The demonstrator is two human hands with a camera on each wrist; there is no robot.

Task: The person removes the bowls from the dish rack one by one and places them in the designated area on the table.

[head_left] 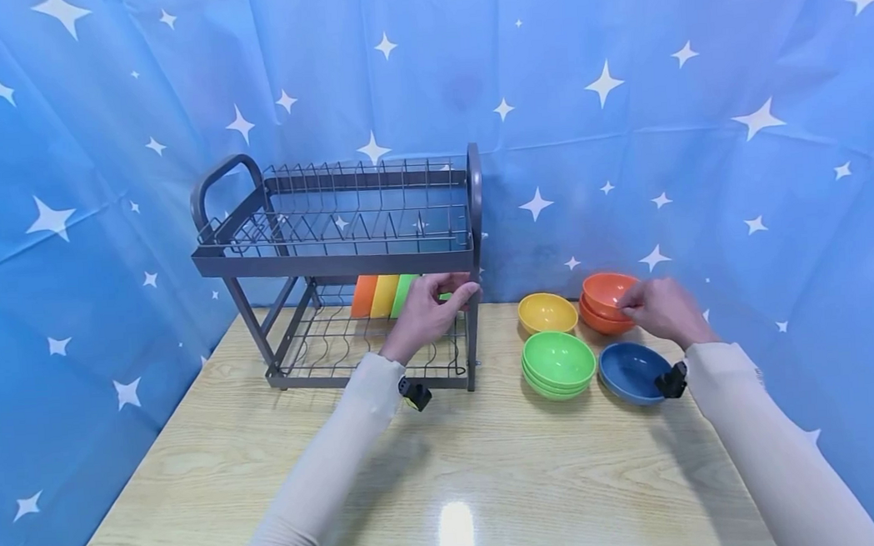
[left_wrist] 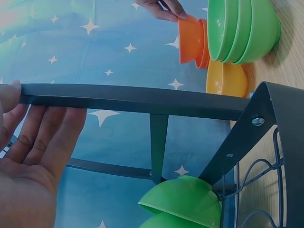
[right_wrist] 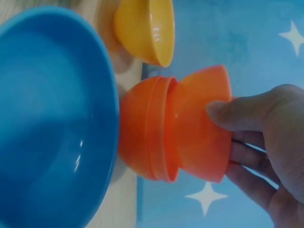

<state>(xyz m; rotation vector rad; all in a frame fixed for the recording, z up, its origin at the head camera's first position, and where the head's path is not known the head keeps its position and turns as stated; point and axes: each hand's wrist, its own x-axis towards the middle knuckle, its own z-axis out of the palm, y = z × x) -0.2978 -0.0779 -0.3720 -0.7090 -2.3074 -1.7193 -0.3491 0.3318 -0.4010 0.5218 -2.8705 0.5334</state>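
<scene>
My right hand point(head_left: 668, 309) pinches the rim of the top orange bowl point(right_wrist: 199, 128), thumb on its outer side and fingers at the other side. That bowl is tilted and partly raised above the lower orange bowls point(right_wrist: 142, 128). The left hand point(head_left: 426, 314) holds the right front post of a dark two-tier dish rack point(head_left: 335, 264), its thumb and fingers on either side of the post point(left_wrist: 128, 99). Inside the lower tier, orange, yellow and green bowls point(head_left: 383, 295) lean on edge, partly hidden by the left hand.
Right of the rack stand a yellow bowl point(head_left: 547, 312), a stack of green bowls point(head_left: 558, 362) and a wide blue bowl point(head_left: 631, 373) close to the right wrist. All rest on a wooden table point(head_left: 524, 468). A blue star-patterned curtain point(head_left: 589, 172) hangs just behind.
</scene>
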